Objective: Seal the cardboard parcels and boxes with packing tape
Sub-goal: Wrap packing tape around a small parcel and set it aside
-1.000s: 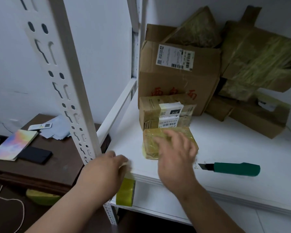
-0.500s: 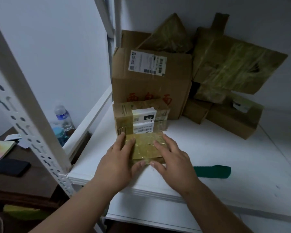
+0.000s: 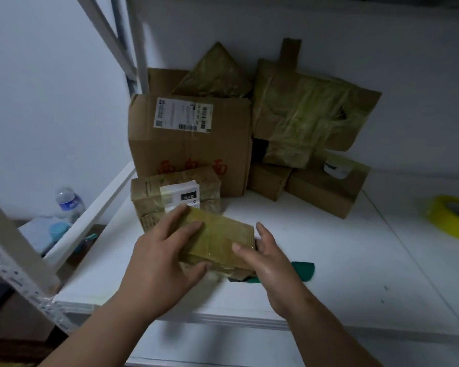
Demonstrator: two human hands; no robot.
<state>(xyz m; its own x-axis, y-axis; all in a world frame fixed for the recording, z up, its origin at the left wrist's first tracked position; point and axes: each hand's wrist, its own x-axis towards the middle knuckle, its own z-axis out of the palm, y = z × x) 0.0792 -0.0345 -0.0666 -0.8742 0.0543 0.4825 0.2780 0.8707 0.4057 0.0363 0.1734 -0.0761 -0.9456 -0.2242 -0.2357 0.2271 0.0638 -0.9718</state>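
White shelf board (image 3: pixel 329 260) is carrying everything, with the metal rack upright (image 3: pixel 16 250) running diagonally at the left; a big cardboard box (image 3: pixel 191 152) with a shipping label and red characters is standing at the back, and a tape-wrapped flattened carton (image 3: pixel 308 112) is leaning against the wall to its right; another taped brown box (image 3: pixel 329 186) is lying below that, near the back right; a medium parcel (image 3: pixel 149 197) with a white label is sitting just in front of the big box, touching it or nearly so; the small tape-covered parcel (image 3: pixel 220 239) is sitting tilted at the front of the shelf, one end raised, just in front of the medium parcel; the left hand (image 3: pixel 159 263) is gripping its left end, fingers lying over the top and thumb curling under the near edge; the right hand (image 3: pixel 268 260) is holding its right end, thumb pressing on top, fingers reaching along the far side; a yellow tape roll (image 3: pixel 453 218) is lying flat at the far right of the shelf, well apart from the hands; a green-handled cutter (image 3: pixel 302 271) is peeking out from behind the right hand, blade end hidden; a water bottle (image 3: pixel 69 202) is standing beyond the rack on the left, lower down.
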